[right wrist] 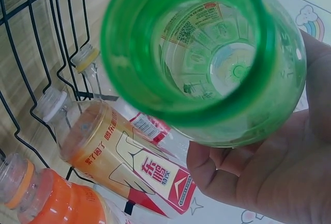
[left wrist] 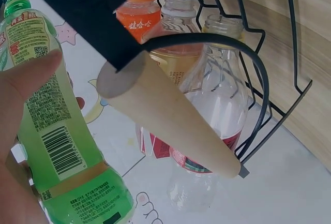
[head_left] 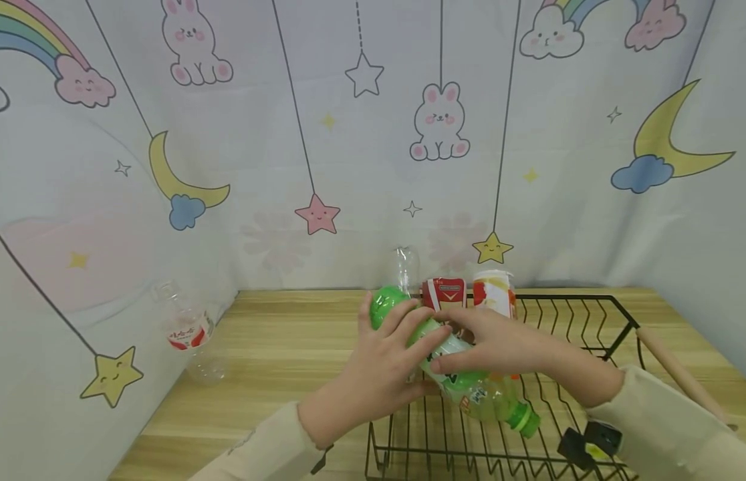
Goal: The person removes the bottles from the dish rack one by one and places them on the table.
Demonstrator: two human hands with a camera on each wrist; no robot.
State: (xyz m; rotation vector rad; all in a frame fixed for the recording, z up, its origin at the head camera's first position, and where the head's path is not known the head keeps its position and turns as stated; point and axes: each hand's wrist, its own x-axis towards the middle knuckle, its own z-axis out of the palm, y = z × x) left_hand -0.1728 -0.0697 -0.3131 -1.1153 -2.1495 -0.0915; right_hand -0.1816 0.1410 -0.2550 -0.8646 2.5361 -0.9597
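Over a black wire rack, a green plastic bottle with a printed label is tilted, its green neck pointing down and right. My left hand grips it near the rounded base, fingers spread over its side. My right hand holds its middle from the other side, thumb on the label. Through its uncapped green mouth, the inside of the bottle shows in the right wrist view. Part of the left fingers is hidden behind the bottle in the left wrist view.
Standing neck down in the rack are a red-and-white bottle, a white, red and yellow bottle, an orange bottle and a clear bottle. A wooden handle runs along the rack's right side. Another clear bottle stands at left.
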